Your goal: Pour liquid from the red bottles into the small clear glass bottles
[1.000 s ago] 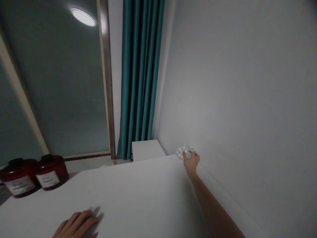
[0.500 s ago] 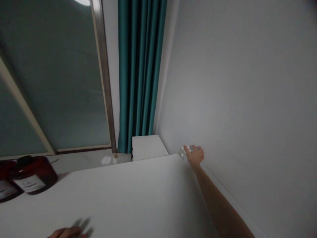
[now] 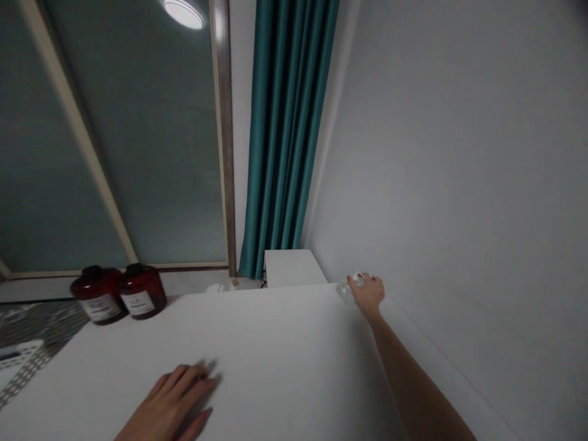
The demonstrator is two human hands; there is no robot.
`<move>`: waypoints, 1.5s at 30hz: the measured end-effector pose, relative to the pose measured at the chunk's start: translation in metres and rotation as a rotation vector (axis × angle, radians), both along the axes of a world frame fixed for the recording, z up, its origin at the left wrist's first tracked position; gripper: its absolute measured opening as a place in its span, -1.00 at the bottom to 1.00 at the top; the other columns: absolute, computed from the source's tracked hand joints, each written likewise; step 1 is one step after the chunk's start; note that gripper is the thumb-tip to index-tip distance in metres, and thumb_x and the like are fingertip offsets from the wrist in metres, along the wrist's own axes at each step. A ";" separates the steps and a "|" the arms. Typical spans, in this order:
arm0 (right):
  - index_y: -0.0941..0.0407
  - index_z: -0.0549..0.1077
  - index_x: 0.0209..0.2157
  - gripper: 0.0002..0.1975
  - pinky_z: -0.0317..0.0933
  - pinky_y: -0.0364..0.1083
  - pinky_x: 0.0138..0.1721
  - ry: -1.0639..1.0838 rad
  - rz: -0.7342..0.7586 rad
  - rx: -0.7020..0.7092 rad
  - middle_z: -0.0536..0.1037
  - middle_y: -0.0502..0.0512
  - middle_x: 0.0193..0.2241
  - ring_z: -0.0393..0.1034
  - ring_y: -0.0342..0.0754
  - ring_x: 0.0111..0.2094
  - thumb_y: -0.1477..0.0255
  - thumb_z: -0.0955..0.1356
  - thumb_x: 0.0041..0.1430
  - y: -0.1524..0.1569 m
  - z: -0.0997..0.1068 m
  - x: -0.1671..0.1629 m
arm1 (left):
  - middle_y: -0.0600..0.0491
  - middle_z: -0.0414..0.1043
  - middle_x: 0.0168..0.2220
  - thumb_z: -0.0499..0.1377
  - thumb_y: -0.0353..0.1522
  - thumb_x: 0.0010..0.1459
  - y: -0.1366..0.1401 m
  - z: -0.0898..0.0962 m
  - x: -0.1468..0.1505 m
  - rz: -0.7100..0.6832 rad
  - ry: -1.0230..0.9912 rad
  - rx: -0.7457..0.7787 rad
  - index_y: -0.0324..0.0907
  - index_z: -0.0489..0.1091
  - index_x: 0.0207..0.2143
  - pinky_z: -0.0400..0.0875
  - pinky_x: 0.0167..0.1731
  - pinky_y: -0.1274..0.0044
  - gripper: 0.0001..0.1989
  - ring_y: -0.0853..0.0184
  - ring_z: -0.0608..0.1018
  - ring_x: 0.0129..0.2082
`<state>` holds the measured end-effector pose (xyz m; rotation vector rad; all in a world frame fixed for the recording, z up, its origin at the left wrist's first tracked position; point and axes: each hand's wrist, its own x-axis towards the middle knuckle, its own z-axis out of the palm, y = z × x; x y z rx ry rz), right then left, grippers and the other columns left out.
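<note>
At the far right corner of the white tabletop (image 3: 275, 343), by the wall, my right hand (image 3: 369, 294) is closed around a clear, see-through object (image 3: 345, 291), perhaps glass or plastic; its exact kind is too small to make out. My left hand (image 3: 172, 401) hovers or rests low over the near left part of the tabletop, fingers loosely bent and apart, with nothing in it. Two dark red-brown bottles with black caps and white labels, the left bottle (image 3: 100, 297) and the right bottle (image 3: 142, 293), stand side by side at the table's far left edge.
A white cabinet (image 3: 294, 267) stands beyond the table's far edge. Behind it hangs a green curtain (image 3: 289, 135) beside a frosted sliding door (image 3: 160, 153). The bare wall (image 3: 450, 184) runs along the right. A white perforated item (image 3: 22, 361) lies at the lower left.
The view has swung left, so both bottles show whole. My left hand has come further into view over the table. My right hand stays on the clear object at the corner.
</note>
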<state>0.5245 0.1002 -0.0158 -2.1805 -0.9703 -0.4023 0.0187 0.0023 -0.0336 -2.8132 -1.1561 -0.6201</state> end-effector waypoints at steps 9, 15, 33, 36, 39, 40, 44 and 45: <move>0.12 0.52 -0.12 -0.55 0.08 0.18 0.08 -0.038 0.328 0.028 0.39 0.30 -0.05 0.22 0.25 0.04 0.10 0.36 0.08 -0.050 -0.007 -0.143 | -0.03 0.45 0.00 0.16 -0.27 0.18 -0.015 0.043 0.019 0.078 -0.054 -0.291 -0.03 0.40 0.02 0.31 0.02 0.20 -0.66 0.06 0.44 0.00; 0.05 0.53 -0.20 -0.65 0.19 0.19 0.01 -0.043 0.552 0.075 0.37 0.22 -0.11 0.25 0.22 -0.03 0.11 0.38 0.08 -0.085 -0.001 -0.231 | -0.16 0.37 0.06 0.23 -0.34 0.06 -0.016 0.045 0.023 0.135 -0.351 -0.412 -0.19 0.19 0.19 0.30 0.09 0.23 -0.37 0.07 0.42 0.05; -0.10 0.36 0.15 -0.54 0.22 0.26 0.10 -0.118 1.100 0.041 0.30 0.18 0.13 0.17 0.19 0.14 0.48 0.22 0.25 -0.126 -0.001 -0.278 | -0.05 0.34 -0.08 0.37 -0.37 -0.08 -0.012 0.049 0.013 -0.082 -0.584 -0.607 -0.21 0.33 0.03 0.33 0.04 0.35 -0.43 0.14 0.42 -0.04; -0.12 0.39 0.13 -0.54 0.27 0.25 0.03 -0.131 1.009 0.053 0.37 0.18 0.07 0.22 0.20 0.09 0.47 0.23 0.23 -0.117 0.001 -0.270 | -0.08 0.35 0.00 0.38 -0.36 -0.08 -0.008 0.047 0.007 -0.076 -0.573 -0.641 -0.18 0.29 0.10 0.28 0.11 0.31 -0.34 0.11 0.41 0.03; -0.09 0.43 0.10 -0.57 0.28 0.23 -0.01 -0.143 0.880 0.058 0.38 0.20 0.06 0.25 0.20 0.07 0.43 0.21 0.23 -0.104 -0.002 -0.250 | -0.14 0.27 0.18 0.40 -0.41 -0.09 -0.007 0.043 0.006 -0.075 -0.614 -0.663 -0.17 0.18 0.21 0.11 0.25 0.25 -0.20 0.05 0.32 0.19; -0.06 0.45 0.08 -0.58 0.28 0.22 -0.01 -0.147 0.843 0.062 0.39 0.21 0.05 0.25 0.20 0.07 0.42 0.20 0.23 -0.099 -0.004 -0.240 | -0.15 0.26 0.20 0.39 -0.42 -0.08 -0.008 0.042 0.007 -0.076 -0.623 -0.674 -0.17 0.16 0.22 0.09 0.26 0.23 -0.19 0.05 0.30 0.21; -0.01 0.48 0.05 -0.59 0.22 0.20 0.05 -0.139 0.732 0.065 0.40 0.22 0.08 0.24 0.18 0.11 0.36 0.18 0.24 -0.081 -0.015 -0.199 | -0.14 0.33 0.17 0.36 -0.45 -0.06 -0.010 0.040 0.011 -0.057 -0.643 -0.702 -0.18 0.21 0.18 0.16 0.23 0.24 -0.27 0.06 0.37 0.16; 0.01 0.49 0.03 -0.58 0.20 0.19 0.08 -0.126 0.720 0.084 0.42 0.22 0.06 0.25 0.17 0.11 0.35 0.17 0.24 -0.077 -0.017 -0.190 | -0.14 0.34 0.16 0.36 -0.46 -0.06 -0.011 0.040 0.012 -0.048 -0.651 -0.707 -0.18 0.21 0.18 0.18 0.22 0.24 -0.27 0.06 0.39 0.15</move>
